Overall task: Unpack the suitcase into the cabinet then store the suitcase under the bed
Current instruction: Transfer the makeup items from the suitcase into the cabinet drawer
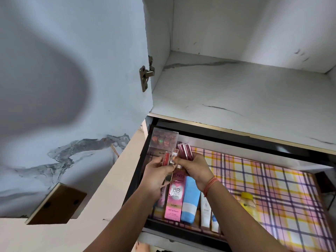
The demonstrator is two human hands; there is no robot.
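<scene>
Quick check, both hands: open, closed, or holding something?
Left hand: grip closed on a red lipstick.
Right hand: grip closed on a bunch of dark red tubes.

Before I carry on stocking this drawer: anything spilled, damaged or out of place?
Nothing spilled or toppled. The tubes lie side by side in the drawer. Only dark scuff marks on the cabinet's back wall stand out.
</scene>
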